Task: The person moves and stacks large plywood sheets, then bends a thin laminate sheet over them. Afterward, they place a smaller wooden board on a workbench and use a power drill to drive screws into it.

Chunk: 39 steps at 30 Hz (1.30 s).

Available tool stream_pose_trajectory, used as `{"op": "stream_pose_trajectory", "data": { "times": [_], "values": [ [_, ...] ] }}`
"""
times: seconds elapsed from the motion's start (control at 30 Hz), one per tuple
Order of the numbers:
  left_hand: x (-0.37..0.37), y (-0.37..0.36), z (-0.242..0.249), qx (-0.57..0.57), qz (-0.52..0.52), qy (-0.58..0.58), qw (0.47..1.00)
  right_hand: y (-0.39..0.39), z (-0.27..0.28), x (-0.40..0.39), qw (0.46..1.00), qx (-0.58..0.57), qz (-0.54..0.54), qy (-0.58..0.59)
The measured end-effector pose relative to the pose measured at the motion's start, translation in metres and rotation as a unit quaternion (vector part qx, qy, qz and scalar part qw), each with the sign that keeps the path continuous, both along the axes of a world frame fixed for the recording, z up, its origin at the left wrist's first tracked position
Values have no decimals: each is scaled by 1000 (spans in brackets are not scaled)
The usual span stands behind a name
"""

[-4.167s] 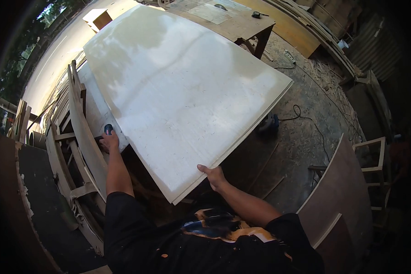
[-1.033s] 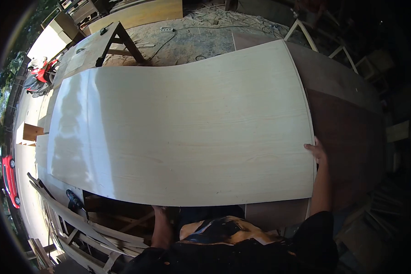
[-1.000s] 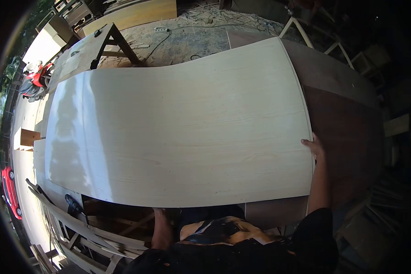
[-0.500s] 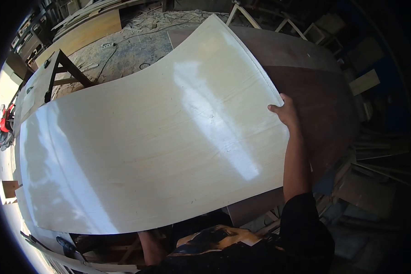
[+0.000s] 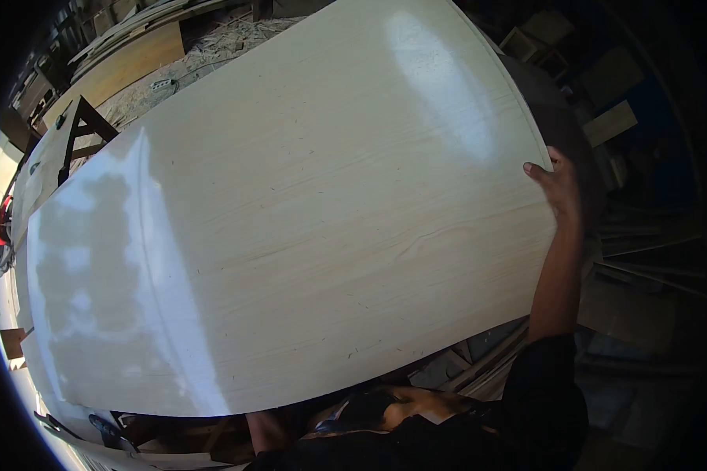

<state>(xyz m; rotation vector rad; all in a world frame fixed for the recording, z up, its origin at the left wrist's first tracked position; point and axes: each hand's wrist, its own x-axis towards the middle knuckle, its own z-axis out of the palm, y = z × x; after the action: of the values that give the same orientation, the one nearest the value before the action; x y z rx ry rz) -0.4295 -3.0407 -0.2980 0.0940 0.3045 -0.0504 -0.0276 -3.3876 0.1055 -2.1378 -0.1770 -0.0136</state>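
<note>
A large, pale, glossy wood sheet [image 5: 314, 212] fills most of the view, slightly curved, with light reflecting off its left part and upper right. My right hand [image 5: 556, 182] grips the sheet's right edge, thumb on top and fingers around the rim. Only the wrist of my left hand [image 5: 265, 430] shows at the bottom, below the sheet's near edge; its fingers are hidden under the sheet. Beyond the right edge, part of a dark brown board [image 5: 543, 98] is visible.
A dark-legged table [image 5: 51, 161] stands at the left. Wood boards [image 5: 130, 67] and a power strip [image 5: 162, 84] lie at the back left. Wooden frames [image 5: 526, 45] are at the upper right, with scrap wood [image 5: 632, 243] on the right.
The sheet's right end has risen and moved right with my right hand, and now covers more of the floor and the dark board. My left wrist has shifted slightly right.
</note>
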Motion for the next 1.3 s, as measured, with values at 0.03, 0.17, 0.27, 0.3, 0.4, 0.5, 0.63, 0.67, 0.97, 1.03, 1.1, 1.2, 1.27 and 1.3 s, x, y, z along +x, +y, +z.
{"op": "stream_pose_trajectory", "data": {
  "times": [0.03, 0.17, 0.27, 0.3, 0.4, 0.5, 0.63, 0.67, 0.97, 1.03, 1.1, 1.2, 1.27, 1.3],
  "values": [
    [-1, -11, 1, 5, 7, 0, 1000, -22, -13, 7, 1000, 7, -1, 18],
    [5, -47, 7, 28, 36, -2, 999, -81, -60, 22, 998, 46, 1, 52],
    [17, -92, 7, 30, 26, 1, 999, -130, -93, 34, 998, -21, -3, 52],
    [22, -104, 8, 32, 20, 2, 999, -150, -112, 38, 999, -19, -4, 50],
    [45, -141, 8, 37, 15, -1, 999, -205, -163, 51, 996, -26, -19, 78],
    [51, -176, 11, 47, 14, 13, 999, -245, -202, 44, 990, -22, -51, 129],
    [57, -214, 18, 67, -6, 35, 997, -290, -235, 56, 985, -40, -106, 133],
    [60, -221, 20, 74, -13, 40, 996, -298, -230, 58, 985, -56, -109, 119],
    [87, -264, 23, 108, -37, 84, 990, -424, -299, 96, 973, -158, -164, 44],
    [82, -273, 20, 109, -32, 100, 988, -440, -292, 96, 975, -159, -135, 79],
    [83, -278, 18, 109, -35, 111, 987, -444, -285, 95, 949, -204, -194, 144],
    [89, -288, 14, 102, -44, 121, 986, -439, -283, 96, 871, -422, -239, 84],
    [91, -288, 14, 96, -53, 128, 986, -400, -273, 84, 932, -338, -133, -21],
    [92, -291, 13, 91, -58, 132, 985, -358, -259, 65, 953, -290, -84, 2]
  ]
}}
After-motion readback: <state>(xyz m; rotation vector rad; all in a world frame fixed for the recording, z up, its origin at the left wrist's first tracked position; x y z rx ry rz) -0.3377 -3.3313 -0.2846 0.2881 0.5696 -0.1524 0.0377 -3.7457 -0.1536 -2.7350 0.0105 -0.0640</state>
